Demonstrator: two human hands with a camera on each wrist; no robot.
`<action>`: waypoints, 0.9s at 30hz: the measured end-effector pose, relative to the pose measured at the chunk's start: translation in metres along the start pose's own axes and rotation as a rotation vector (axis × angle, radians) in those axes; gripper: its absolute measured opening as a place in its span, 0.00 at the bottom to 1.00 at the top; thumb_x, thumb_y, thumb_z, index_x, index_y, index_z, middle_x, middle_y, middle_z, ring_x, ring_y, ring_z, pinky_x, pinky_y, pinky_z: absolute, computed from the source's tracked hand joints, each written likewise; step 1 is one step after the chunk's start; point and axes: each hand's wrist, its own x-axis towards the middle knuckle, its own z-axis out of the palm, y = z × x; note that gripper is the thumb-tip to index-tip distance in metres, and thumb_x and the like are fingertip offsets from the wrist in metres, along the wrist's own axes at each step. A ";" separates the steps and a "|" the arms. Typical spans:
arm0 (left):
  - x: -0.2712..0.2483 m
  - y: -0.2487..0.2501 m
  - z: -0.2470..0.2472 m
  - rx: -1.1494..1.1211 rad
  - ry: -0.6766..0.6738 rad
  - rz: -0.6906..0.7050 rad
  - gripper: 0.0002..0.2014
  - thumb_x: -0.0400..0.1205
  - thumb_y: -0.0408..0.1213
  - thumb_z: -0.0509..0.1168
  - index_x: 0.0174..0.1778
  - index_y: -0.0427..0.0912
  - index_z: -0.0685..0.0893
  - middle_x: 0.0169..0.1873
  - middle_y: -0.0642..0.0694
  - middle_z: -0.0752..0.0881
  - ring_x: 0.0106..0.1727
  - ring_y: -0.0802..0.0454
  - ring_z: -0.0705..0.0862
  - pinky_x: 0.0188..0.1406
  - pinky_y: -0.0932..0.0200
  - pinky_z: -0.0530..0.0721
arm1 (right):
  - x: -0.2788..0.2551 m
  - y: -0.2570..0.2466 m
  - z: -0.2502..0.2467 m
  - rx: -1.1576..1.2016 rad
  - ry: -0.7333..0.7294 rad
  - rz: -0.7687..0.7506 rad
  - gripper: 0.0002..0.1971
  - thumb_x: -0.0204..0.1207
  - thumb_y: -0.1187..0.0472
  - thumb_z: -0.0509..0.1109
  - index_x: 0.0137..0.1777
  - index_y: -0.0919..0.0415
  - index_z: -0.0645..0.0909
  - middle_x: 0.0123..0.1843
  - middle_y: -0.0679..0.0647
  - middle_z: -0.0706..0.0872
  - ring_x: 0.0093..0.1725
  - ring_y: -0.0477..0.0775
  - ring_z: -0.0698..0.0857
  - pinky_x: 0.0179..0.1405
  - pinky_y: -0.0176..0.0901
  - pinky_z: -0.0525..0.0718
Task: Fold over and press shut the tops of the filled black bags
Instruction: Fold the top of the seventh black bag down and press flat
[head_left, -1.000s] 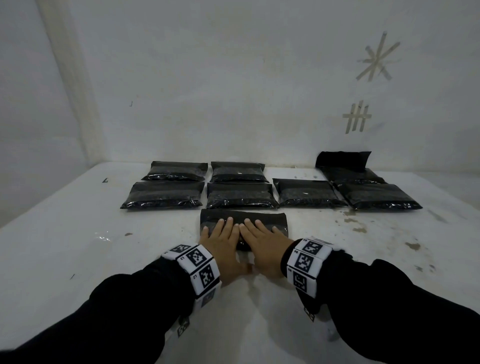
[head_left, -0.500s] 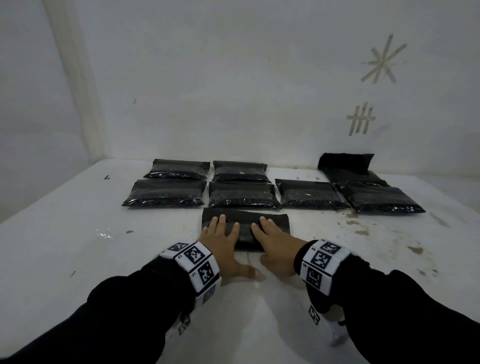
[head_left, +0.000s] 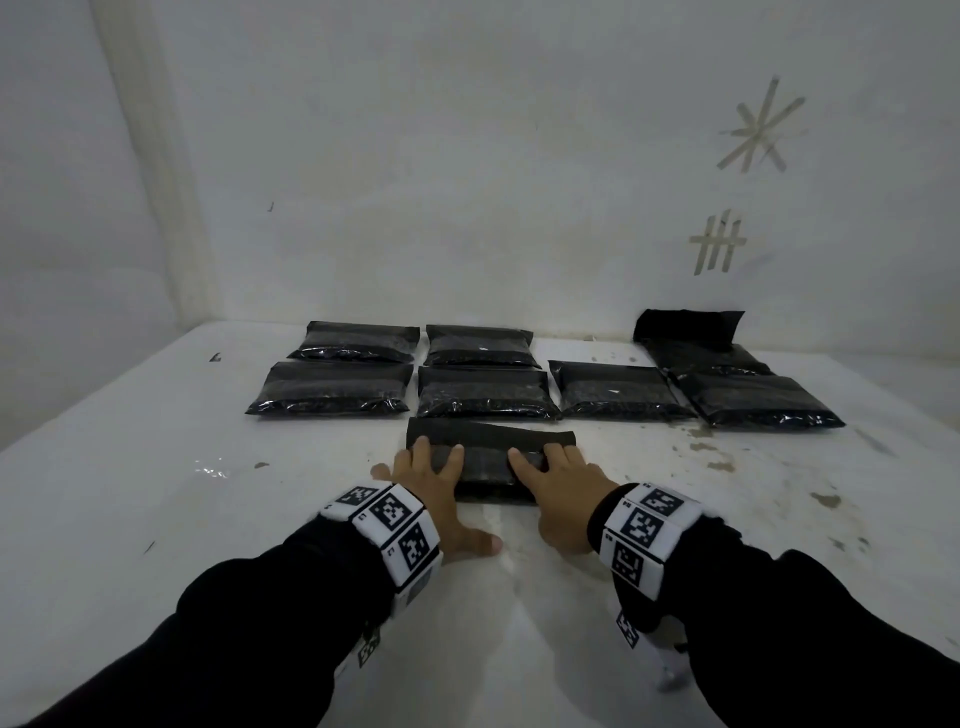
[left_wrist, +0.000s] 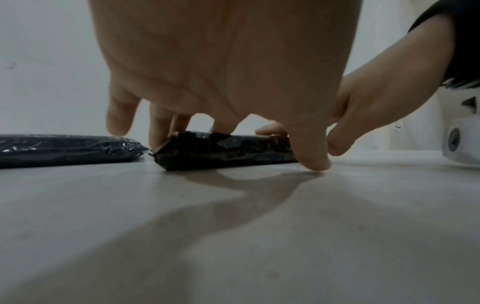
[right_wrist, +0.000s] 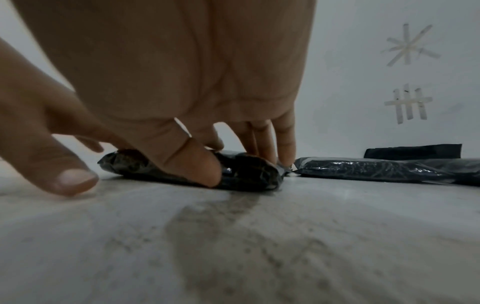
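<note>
The nearest filled black bag lies flat on the white table with its top folded over. My left hand presses its left part with straight, spread fingers, and the thumb rests on the table. My right hand presses the right part the same way. In the left wrist view the left hand arches over the bag. In the right wrist view the right hand has its thumb against the bag's near side and its fingers on top.
Several more filled black bags lie in rows behind, such as one just beyond the pressed bag and one at the right. A bag at the back right has its top standing up against the wall. Brown stains mark the table at right.
Both hands have slid apart along the nearest bag, from touching at its middle toward its two ends. The bag has stayed in place.
</note>
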 end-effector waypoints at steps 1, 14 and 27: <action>-0.001 0.001 -0.001 -0.042 -0.017 -0.001 0.58 0.68 0.75 0.59 0.83 0.51 0.35 0.82 0.39 0.39 0.83 0.39 0.46 0.80 0.38 0.54 | 0.000 0.001 0.000 0.056 -0.005 0.005 0.41 0.78 0.63 0.61 0.84 0.56 0.38 0.80 0.63 0.55 0.78 0.63 0.58 0.74 0.53 0.67; -0.006 -0.004 -0.015 -0.222 -0.145 0.019 0.53 0.77 0.63 0.62 0.82 0.37 0.34 0.80 0.33 0.32 0.84 0.40 0.45 0.82 0.47 0.55 | -0.003 0.009 -0.002 0.266 -0.144 0.041 0.36 0.81 0.69 0.52 0.83 0.61 0.35 0.83 0.66 0.32 0.83 0.65 0.52 0.78 0.53 0.65; 0.010 -0.028 -0.019 -0.399 0.207 0.048 0.18 0.82 0.29 0.60 0.66 0.45 0.83 0.62 0.41 0.83 0.65 0.43 0.80 0.61 0.60 0.76 | 0.012 0.019 0.003 0.374 0.180 0.143 0.20 0.82 0.61 0.63 0.74 0.61 0.73 0.69 0.61 0.79 0.69 0.60 0.77 0.66 0.47 0.77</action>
